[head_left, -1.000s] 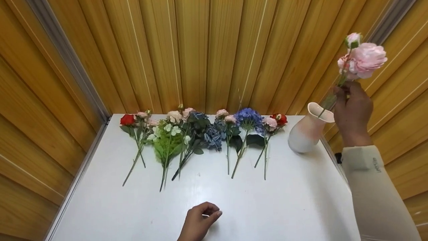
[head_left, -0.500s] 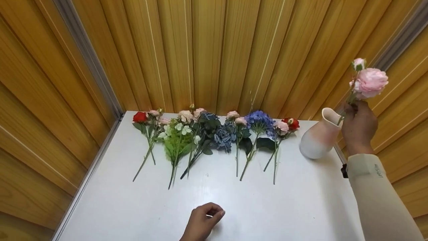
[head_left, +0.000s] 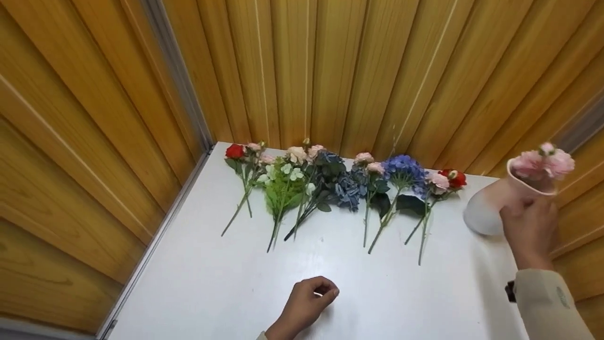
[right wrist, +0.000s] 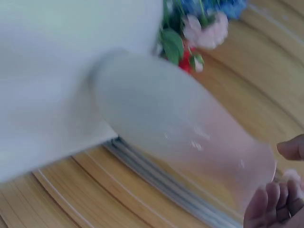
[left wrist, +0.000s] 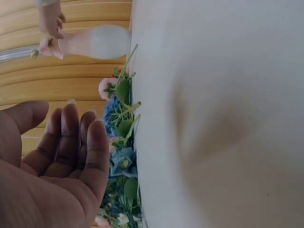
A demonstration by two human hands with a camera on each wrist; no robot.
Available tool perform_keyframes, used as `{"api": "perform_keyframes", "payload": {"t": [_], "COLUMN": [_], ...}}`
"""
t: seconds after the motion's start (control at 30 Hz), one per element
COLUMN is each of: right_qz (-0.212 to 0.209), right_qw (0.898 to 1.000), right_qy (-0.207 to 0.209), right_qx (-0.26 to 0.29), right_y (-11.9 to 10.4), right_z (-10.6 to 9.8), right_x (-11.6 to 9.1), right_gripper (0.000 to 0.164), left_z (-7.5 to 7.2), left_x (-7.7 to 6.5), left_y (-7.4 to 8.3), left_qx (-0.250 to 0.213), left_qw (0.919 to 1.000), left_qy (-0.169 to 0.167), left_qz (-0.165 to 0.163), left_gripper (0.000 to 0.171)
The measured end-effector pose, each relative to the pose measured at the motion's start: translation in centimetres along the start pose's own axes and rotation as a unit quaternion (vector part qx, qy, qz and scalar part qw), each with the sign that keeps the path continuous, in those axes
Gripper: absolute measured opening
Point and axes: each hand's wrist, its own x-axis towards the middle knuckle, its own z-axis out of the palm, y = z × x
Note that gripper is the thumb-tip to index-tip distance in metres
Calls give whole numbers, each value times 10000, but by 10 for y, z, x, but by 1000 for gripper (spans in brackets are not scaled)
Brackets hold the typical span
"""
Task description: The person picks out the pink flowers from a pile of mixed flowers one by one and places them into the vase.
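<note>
The white and pink vase [head_left: 488, 212] stands at the table's right side. Pink flowers [head_left: 545, 163] rest in its flared mouth, their blossoms just over the rim and their stems hidden inside. Right by the vase's neck is my right hand [head_left: 531, 229]. In the right wrist view its thumb [right wrist: 292, 148] and fingers are apart at the rim, gripping nothing that shows. My left hand [head_left: 309, 302] hovers low over the near part of the table, fingers loosely curved. The left wrist view shows its palm [left wrist: 52, 190] with nothing in it.
Along the back of the white table [head_left: 226, 283] lie several flower stems: red roses [head_left: 234, 151], white flowers with green leaves [head_left: 283, 193], dusty blue flowers [head_left: 351, 189] and a blue hydrangea [head_left: 403, 170]. Wood-panelled walls [head_left: 330, 71] enclose the table's back and sides.
The pink flowers have gone down into the vase, and my right hand has lowered from above the mouth and let go of them. The head view has shifted; my left hand stays much the same.
</note>
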Motion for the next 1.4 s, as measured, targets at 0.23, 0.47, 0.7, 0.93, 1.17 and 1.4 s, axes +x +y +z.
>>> {"api": "perform_keyframes", "payload": {"t": [0.23,0.47,0.7,0.93,1.17,1.4], "right_qz": [-636,-1508,-1462,-1423,-1690,-1658], "right_qw": [9903,9655,9449,9254,8948,8859], "right_qy": [-1100,-2121,-2924,-3453,-3904,-4128], "right_qx": [-554,-133,188,641,1351,1313], "right_y": [8,-28,-51,-66,-62,-55], "right_z": [72,145,187,190,191,188], "right_x": [-69,-141,-202,-248,-266,-273], "right_gripper": [43,28,20,20,18,20], "left_z": [-40,-142,-200,-219,-222,-224], "left_x": [19,65,113,126,132,136], "left_y": [3,-19,-54,-74,-80,-81], "left_qx": [392,1019,2061,2816,3188,2694], "left_qw": [9957,9547,9135,8866,8757,8964], "left_qy": [723,2737,3473,3422,3339,3139], "left_qz": [418,567,-496,-1326,-1413,-1596], "left_gripper": [6,9,22,36,24,18]}}
